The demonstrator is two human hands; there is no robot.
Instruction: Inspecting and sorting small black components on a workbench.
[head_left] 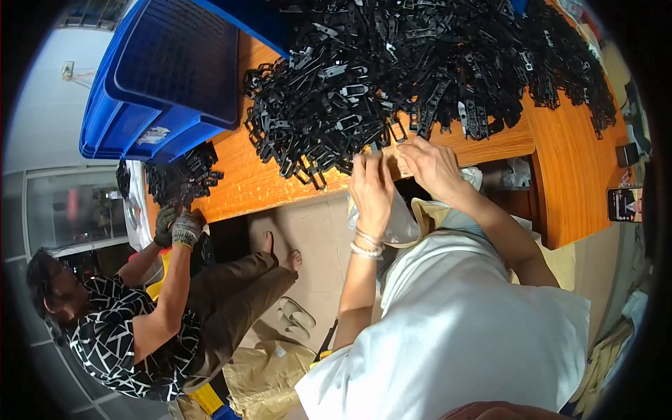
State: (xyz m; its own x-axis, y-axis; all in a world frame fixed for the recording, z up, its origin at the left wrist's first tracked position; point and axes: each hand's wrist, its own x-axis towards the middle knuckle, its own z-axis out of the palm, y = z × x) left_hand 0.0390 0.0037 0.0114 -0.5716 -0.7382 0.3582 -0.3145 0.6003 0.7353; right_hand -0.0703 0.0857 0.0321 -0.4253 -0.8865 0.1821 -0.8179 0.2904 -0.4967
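Note:
At the near edge of the orange wooden table (245, 194), my left hand (372, 190) is closed, its fingers curled at the front of a heap of black plastic parts (318, 115). Close on its right, my right hand (434, 168) has its thumb and fingers bent together over the edge. Whatever either set of fingertips grips is too small or too hidden to name. Many of the black parts are narrow strips or small frames with openings. A clear plastic bag (400, 222) hangs below my hands, by my lap.
A blue plastic crate (175, 63) stands at the far left. Beside it a co-worker's gloved hands (183, 227) touch a smaller pile of black parts (183, 171). A phone (625, 204) is by the right edge. Sandals (297, 316) and a tan sack (269, 378) lie on the floor.

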